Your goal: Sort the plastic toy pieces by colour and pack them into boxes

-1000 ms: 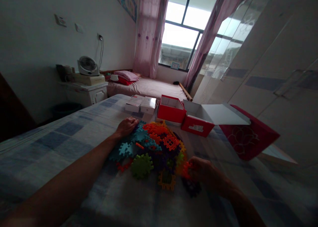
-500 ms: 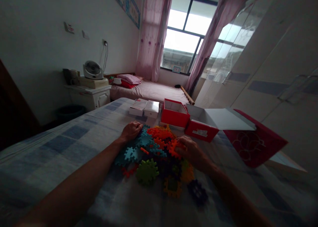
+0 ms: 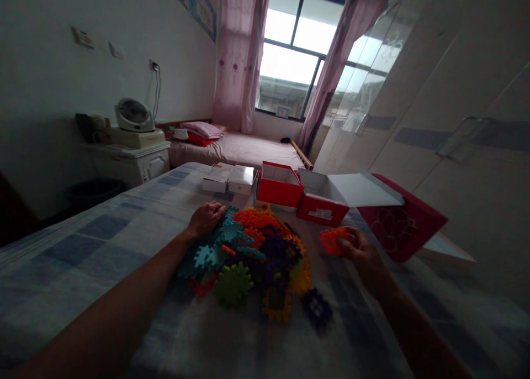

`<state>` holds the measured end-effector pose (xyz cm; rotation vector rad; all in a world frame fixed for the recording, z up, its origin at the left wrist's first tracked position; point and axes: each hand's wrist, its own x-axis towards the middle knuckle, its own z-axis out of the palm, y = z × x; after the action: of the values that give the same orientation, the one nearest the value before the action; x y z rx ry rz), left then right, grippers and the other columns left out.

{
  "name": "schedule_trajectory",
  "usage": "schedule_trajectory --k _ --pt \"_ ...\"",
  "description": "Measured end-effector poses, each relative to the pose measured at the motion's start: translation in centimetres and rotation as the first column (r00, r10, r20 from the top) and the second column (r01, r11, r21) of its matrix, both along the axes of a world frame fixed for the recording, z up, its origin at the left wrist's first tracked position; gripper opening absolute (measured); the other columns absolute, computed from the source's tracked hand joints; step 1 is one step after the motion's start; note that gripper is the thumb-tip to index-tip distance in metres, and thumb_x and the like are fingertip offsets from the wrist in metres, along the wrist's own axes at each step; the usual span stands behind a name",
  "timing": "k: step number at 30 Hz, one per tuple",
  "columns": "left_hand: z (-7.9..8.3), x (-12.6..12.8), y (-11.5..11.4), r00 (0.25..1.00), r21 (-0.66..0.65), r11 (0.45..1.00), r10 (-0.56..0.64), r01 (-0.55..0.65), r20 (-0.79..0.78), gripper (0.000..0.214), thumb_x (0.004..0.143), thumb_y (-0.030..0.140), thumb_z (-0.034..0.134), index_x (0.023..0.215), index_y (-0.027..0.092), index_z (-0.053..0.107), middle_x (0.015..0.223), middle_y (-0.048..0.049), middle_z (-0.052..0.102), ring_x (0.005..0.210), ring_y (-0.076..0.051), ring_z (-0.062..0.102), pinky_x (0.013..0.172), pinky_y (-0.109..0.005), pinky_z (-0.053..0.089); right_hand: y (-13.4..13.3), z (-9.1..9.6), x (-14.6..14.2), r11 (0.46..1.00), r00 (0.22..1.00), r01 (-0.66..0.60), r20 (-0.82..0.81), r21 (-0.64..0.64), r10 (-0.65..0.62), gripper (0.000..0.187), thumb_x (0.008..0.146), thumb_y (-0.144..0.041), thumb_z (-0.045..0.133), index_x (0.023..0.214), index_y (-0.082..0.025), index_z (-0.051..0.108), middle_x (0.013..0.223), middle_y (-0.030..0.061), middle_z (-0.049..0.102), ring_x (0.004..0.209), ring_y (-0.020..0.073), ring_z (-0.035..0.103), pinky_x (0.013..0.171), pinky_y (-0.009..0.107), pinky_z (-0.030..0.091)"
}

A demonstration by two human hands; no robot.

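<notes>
A heap of toothed plastic building pieces [image 3: 252,257] in teal, orange, purple, green and yellow lies on the blue checked bedcover [image 3: 103,241]. My left hand [image 3: 206,217] rests with curled fingers on the heap's far left edge, against teal pieces. Whether it grips one is hidden. My right hand [image 3: 359,249] is to the right of the heap, closed on an orange square piece [image 3: 331,240] held just above the cover. A dark purple piece [image 3: 317,308] lies apart at the heap's near right.
Behind the heap stand two open red boxes [image 3: 279,187] [image 3: 327,202] with a white flap, a red lid [image 3: 399,224] at the right, and two white boxes [image 3: 227,177]. A bedside cabinet with a fan [image 3: 133,115] is at left, wardrobe doors [image 3: 455,108] at right.
My right hand went from the heap's near right edge onto its top, then drew out to the right with an orange piece. My left hand stayed on the heap.
</notes>
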<state>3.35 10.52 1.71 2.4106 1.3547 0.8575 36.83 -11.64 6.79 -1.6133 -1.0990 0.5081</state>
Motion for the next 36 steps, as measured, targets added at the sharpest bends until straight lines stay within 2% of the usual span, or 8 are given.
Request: schedule_trajectory --k 5,8,10,14,19,24,29,36 --pt "0.0 0.0 0.1 1.000 -0.002 1.000 -0.001 0.001 -0.008 0.042 0.083 0.039 0.029 0.074 0.018 0.064 0.084 -0.0073 0.065 0.077 -0.018 0.059 0.072 -0.026 0.041 -2.4 -2.1 7.4 0.959 0.962 0.218 0.208 -0.181 -0.179 0.038 0.067 -0.043 0.058 0.094 -0.016 0.057 0.087 0.0100 0.066 0.077 0.0243 0.064 0.066 0.037 0.053" --pt "-0.2 0.0 0.2 1.000 -0.004 1.000 0.004 -0.004 -0.009 0.043 0.083 0.039 0.029 0.077 0.017 0.065 0.087 -0.0083 0.065 0.080 -0.018 0.059 0.074 -0.027 0.041 -2.6 -1.8 7.9 0.923 0.799 0.372 0.540 -0.098 -0.265 0.035 0.067 -0.037 0.055 0.093 -0.015 0.061 0.099 0.0147 0.063 0.094 0.0292 0.061 0.083 0.044 0.047" --pt "-0.3 0.0 0.3 1.000 -0.004 1.000 0.005 -0.005 -0.011 0.043 0.084 0.039 0.029 0.078 0.017 0.065 0.088 -0.0084 0.065 0.082 -0.019 0.059 0.075 -0.027 0.041 -2.0 -1.0 6.0 0.943 0.761 0.327 0.609 -0.062 -0.224 0.036 0.070 -0.037 0.053 0.098 -0.016 0.061 0.107 0.0153 0.061 0.099 0.0288 0.059 0.085 0.042 0.046" --pt "-0.3 0.0 0.4 1.000 0.002 1.000 0.011 -0.011 -0.020 0.043 0.084 0.040 0.030 0.077 0.017 0.066 0.087 -0.0079 0.065 0.081 -0.018 0.059 0.074 -0.027 0.041 0.6 0.9 -1.3 0.983 0.850 -0.095 0.500 -0.158 0.163 0.029 0.080 -0.035 0.049 0.101 -0.019 0.061 0.107 0.0101 0.063 0.091 0.0217 0.062 0.076 0.034 0.050" --pt "-0.1 0.1 0.1 0.999 0.013 1.000 0.022 -0.021 -0.034 0.043 0.085 0.038 0.030 0.080 0.017 0.067 0.089 -0.0078 0.066 0.082 -0.018 0.060 0.074 -0.026 0.042 4.4 2.0 -10.2 0.866 0.609 -0.488 0.668 -0.109 0.427 0.030 0.079 -0.022 0.057 0.109 -0.023 0.059 0.112 0.0046 0.062 0.109 0.0192 0.052 0.093 0.035 0.040" --pt "-0.1 0.1 0.0 0.999 0.027 0.999 0.027 -0.026 -0.043 0.041 0.086 0.036 0.030 0.075 0.017 0.066 0.084 -0.0068 0.066 0.079 -0.017 0.060 0.073 -0.025 0.042 6.5 1.2 -14.3 0.870 0.494 -0.456 0.759 -0.189 0.424 0.032 0.081 -0.031 0.060 0.111 -0.023 0.059 0.110 0.0064 0.062 0.108 0.0221 0.049 0.092 0.038 0.036" --pt "0.0 0.2 -0.1 0.999 0.025 0.999 0.038 -0.038 -0.037 0.039 0.086 0.034 0.031 0.077 0.017 0.066 0.086 -0.0073 0.065 0.079 -0.017 0.060 0.073 -0.025 0.042 6.3 -0.2 -14.5 0.914 0.536 -0.363 0.761 -0.181 0.364 0.034 0.077 -0.022 0.061 0.110 -0.022 0.058 0.104 0.0061 0.060 0.101 0.0210 0.049 0.087 0.035 0.036" --pt "-0.1 0.3 -0.1 0.998 0.030 0.998 0.052 -0.051 -0.045 0.036 0.086 0.031 0.033 0.076 0.018 0.065 0.086 -0.0072 0.065 0.083 -0.018 0.058 0.078 -0.026 0.041 6.3 0.5 -11.2 0.952 0.779 -0.268 0.547 -0.149 0.305 0.012 0.078 -0.022 0.050 0.082 -0.017 0.059 0.084 0.0048 0.062 0.081 0.0171 0.055 0.073 0.028 0.040"
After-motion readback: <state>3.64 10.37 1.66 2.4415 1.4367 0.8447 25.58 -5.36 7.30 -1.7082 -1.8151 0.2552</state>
